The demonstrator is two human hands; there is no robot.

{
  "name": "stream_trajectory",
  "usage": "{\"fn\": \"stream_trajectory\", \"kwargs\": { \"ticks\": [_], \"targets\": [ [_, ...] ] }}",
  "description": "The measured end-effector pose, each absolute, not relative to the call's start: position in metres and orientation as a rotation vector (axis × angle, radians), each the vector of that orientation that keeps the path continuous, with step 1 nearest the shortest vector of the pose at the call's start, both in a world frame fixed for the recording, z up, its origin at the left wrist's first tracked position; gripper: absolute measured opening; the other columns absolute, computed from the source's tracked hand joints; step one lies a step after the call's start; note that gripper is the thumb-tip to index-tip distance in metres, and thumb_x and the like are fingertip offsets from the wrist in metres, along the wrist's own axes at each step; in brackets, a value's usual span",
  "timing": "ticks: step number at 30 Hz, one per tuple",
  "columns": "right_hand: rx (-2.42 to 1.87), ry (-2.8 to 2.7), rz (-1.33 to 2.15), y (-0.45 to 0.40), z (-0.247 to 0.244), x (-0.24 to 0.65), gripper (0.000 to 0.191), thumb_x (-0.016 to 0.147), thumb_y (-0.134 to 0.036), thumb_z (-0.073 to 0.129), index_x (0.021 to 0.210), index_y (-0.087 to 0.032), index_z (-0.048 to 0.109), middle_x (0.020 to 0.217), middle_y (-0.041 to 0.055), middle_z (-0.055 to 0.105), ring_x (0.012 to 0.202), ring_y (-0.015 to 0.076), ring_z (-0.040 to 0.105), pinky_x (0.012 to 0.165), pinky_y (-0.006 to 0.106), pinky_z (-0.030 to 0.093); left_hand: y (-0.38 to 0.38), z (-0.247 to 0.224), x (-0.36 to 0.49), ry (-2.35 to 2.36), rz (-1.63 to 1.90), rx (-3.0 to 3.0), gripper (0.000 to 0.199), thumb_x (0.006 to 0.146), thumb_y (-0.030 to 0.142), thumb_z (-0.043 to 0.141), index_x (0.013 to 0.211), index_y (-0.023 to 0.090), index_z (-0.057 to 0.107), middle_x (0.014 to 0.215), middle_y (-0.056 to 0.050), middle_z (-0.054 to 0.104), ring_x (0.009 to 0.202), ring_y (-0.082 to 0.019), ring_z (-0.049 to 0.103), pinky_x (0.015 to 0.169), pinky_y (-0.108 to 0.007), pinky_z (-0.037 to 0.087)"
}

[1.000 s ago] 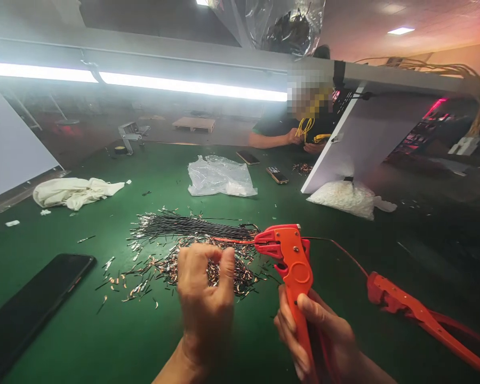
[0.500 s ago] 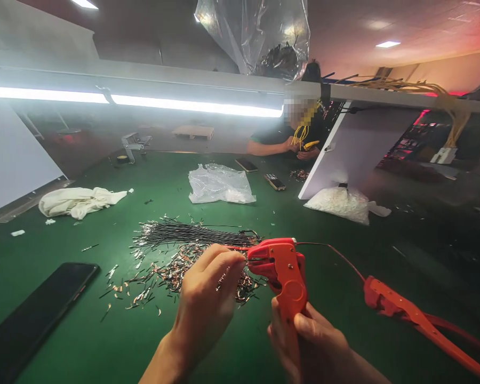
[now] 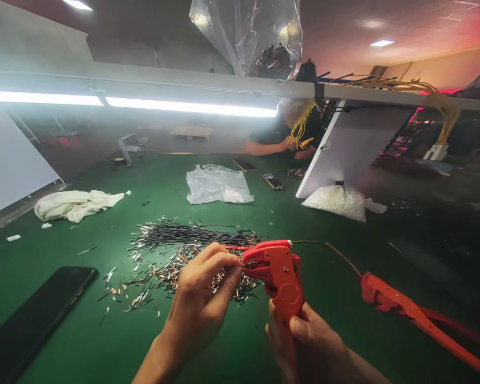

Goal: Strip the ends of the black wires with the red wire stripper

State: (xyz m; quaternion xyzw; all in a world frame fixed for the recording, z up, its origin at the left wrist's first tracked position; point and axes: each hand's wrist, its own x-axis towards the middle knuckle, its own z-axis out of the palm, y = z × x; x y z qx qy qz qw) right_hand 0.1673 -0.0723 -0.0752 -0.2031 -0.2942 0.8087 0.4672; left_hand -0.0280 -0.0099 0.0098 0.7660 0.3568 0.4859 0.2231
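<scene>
My right hand (image 3: 310, 336) is wrapped round the handle of a red wire stripper (image 3: 286, 282), its jaws pointing left. My left hand (image 3: 202, 288) is pinched at the jaw opening; a short bit of dark wire seems to show between fingertips and jaws. Behind the hands lies a bundle of black wires (image 3: 188, 233) with bare ends at the left. A pile of cut wire scraps (image 3: 170, 272) spreads in front of the bundle, partly hidden by my left hand. A second red tool (image 3: 400, 304) rests at the right, with a thin wire running toward the stripper.
A black phone (image 3: 40, 314) lies at the left, a white cloth (image 3: 78, 204) beyond it. Further back are a clear plastic bag (image 3: 218, 184), two more phones and a bag of white pieces (image 3: 336, 201). A person (image 3: 280, 144) across the table holds yellow wires.
The whole view has shifted slightly. The stripper's jaws look closer together, and my left fingertips remain beside them.
</scene>
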Motion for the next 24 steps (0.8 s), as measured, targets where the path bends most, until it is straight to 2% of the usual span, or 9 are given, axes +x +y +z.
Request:
{"fn": "stream_trajectory", "kwargs": {
  "ticks": [4, 8, 11, 16, 20, 22, 24],
  "targets": [
    [-0.566, -0.701, 1.936, -0.073, -0.07, 0.166, 0.042, 0.075, -0.042, 0.076, 0.101, -0.016, 0.055, 0.062, -0.0057, 0.049, 0.048, 0.0055, 0.042, 0.045, 0.015, 0.036, -0.01, 0.012, -0.029, 0.982, 1.291, 2.092, 0.014, 0.09, 0.015, 0.055, 0.078, 0.02, 0.061, 0.074, 0.002, 0.057, 0.066, -0.009, 0.053, 0.058, -0.02, 0.042],
    [-0.635, -0.883, 1.948, -0.073, -0.065, 0.167, 0.04, 0.078, -0.052, 0.071, 0.083, -0.016, 0.056, 0.054, -0.0067, 0.044, 0.043, 0.0051, 0.036, 0.042, 0.016, 0.029, -0.009, 0.012, -0.029, 1.002, 1.266, 2.07, 0.016, 0.09, 0.016, 0.055, 0.076, 0.019, 0.061, 0.071, 0.002, 0.058, 0.065, -0.009, 0.054, 0.057, -0.02, 0.043],
    [-0.721, -0.948, 1.899, -0.073, -0.068, 0.17, 0.044, 0.077, -0.058, 0.069, 0.078, -0.016, 0.056, 0.05, -0.0064, 0.044, 0.039, 0.0055, 0.033, 0.039, 0.018, 0.027, -0.007, 0.009, -0.028, 1.008, 1.289, 2.064, 0.015, 0.089, 0.015, 0.056, 0.076, 0.019, 0.062, 0.07, 0.001, 0.062, 0.064, -0.01, 0.056, 0.056, -0.022, 0.044],
    [-0.727, -0.913, 1.877, -0.072, -0.071, 0.17, 0.042, 0.083, -0.056, 0.062, 0.073, -0.015, 0.057, 0.05, -0.0027, 0.05, 0.041, 0.0076, 0.04, 0.041, 0.019, 0.031, -0.002, 0.001, -0.026, 1.024, 1.362, 2.084, 0.011, 0.088, 0.013, 0.058, 0.085, 0.021, 0.065, 0.075, 0.0, 0.069, 0.057, -0.009, 0.057, 0.05, -0.022, 0.045],
    [-0.542, -0.987, 1.918, -0.067, -0.067, 0.165, 0.041, 0.085, -0.051, 0.057, 0.082, -0.01, 0.06, 0.058, 0.0041, 0.059, 0.05, 0.0119, 0.053, 0.051, 0.023, 0.042, -0.002, 0.002, -0.026, 1.055, 1.45, 2.192, 0.011, 0.087, 0.011, 0.058, 0.085, 0.02, 0.065, 0.073, 0.0, 0.066, 0.058, -0.009, 0.056, 0.052, -0.022, 0.045],
    [-0.499, -0.973, 1.967, -0.065, -0.067, 0.164, 0.04, 0.084, -0.049, 0.06, 0.092, -0.01, 0.059, 0.068, 0.0059, 0.063, 0.06, 0.0152, 0.059, 0.064, 0.03, 0.049, -0.002, 0.005, -0.027, 1.061, 1.504, 2.255, 0.011, 0.087, 0.01, 0.058, 0.085, 0.019, 0.064, 0.073, 0.0, 0.063, 0.062, -0.009, 0.056, 0.055, -0.022, 0.046],
    [-0.467, -0.9, 2.031, -0.066, -0.069, 0.165, 0.039, 0.082, -0.049, 0.063, 0.097, -0.013, 0.057, 0.076, 0.0061, 0.063, 0.07, 0.0181, 0.062, 0.078, 0.04, 0.05, -0.003, 0.007, -0.028, 1.063, 1.565, 2.303, 0.011, 0.087, 0.009, 0.059, 0.085, 0.019, 0.064, 0.074, 0.0, 0.061, 0.066, -0.01, 0.056, 0.058, -0.022, 0.047]
  ]
}}
